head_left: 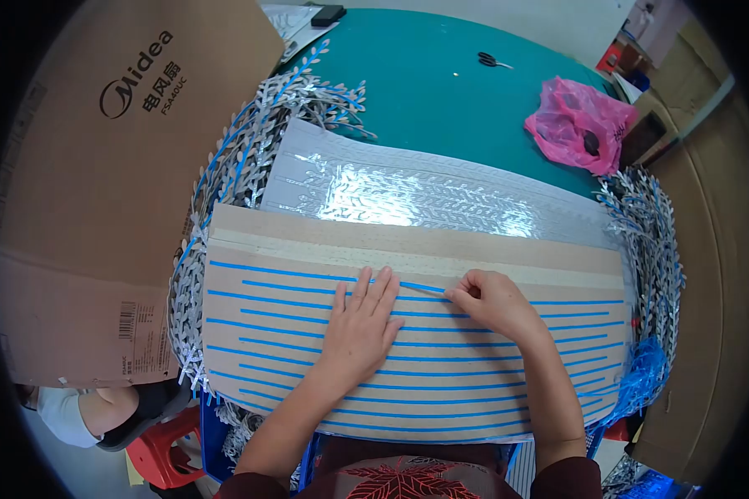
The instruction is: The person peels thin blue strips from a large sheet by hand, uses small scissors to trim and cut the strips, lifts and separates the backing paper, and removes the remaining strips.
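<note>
A tan cardboard sheet (424, 241) lies before me, crossed by long parallel blue strips (308, 338). My left hand (362, 324) rests palm down on it, fingers spread, fingertips at the uppermost strip. To its right my right hand (491, 303) pinches that blue strip between thumb and forefinger; between the two hands the strip runs slightly slanted. Behind the cardboard lies a shiny silver sheet (424, 195) with a leaf pattern, partly covered by the cardboard.
Silver leaf strands hang at the left (254, 137) and right (653, 224). On the green table (416, 75) are black scissors (493, 61) and a pink plastic bag (578, 125). A large cardboard box (125, 183) stands left, near a seated person (83, 413) and red stool (165, 457).
</note>
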Demonstrator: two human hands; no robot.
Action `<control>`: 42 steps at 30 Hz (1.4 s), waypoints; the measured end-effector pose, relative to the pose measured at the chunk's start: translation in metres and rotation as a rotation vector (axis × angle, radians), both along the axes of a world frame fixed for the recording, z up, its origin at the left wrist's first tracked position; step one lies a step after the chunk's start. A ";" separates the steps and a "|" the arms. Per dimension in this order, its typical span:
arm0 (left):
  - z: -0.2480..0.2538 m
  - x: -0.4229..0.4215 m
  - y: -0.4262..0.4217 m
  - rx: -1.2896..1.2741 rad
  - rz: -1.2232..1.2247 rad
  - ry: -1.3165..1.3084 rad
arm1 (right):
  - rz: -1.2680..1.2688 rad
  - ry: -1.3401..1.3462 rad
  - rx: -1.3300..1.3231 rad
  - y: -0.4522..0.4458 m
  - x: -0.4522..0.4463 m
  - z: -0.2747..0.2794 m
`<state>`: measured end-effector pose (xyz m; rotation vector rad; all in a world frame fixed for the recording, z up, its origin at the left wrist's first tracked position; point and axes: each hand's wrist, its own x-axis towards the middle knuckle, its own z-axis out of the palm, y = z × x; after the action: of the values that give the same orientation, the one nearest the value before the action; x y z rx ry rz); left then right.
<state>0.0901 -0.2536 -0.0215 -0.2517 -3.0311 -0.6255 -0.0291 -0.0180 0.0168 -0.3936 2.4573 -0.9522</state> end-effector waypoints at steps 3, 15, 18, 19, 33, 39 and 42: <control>-0.001 0.000 0.001 -0.018 -0.002 -0.008 | 0.040 0.180 -0.040 0.028 -0.003 -0.008; 0.002 -0.002 0.010 -0.074 0.022 -0.020 | -0.252 0.032 -0.050 0.100 0.003 -0.004; 0.001 -0.002 0.011 -0.076 0.028 -0.028 | -0.288 0.046 -0.049 0.103 0.007 -0.006; 0.001 -0.002 0.012 -0.077 0.032 -0.030 | -0.295 0.064 -0.046 0.103 0.009 -0.006; 0.006 -0.005 0.018 -0.135 0.060 -0.074 | -0.381 0.132 -0.027 0.099 0.008 -0.014; 0.007 -0.006 0.022 -0.156 0.080 -0.072 | -0.386 0.139 -0.015 0.098 0.006 -0.014; 0.008 -0.007 0.023 -0.155 0.086 -0.076 | -0.383 0.158 0.022 0.096 0.006 -0.013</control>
<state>0.0835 -0.2304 -0.0137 -0.1035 -3.1474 -0.4045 -0.0226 0.0779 0.0040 0.0159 2.7452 -1.0770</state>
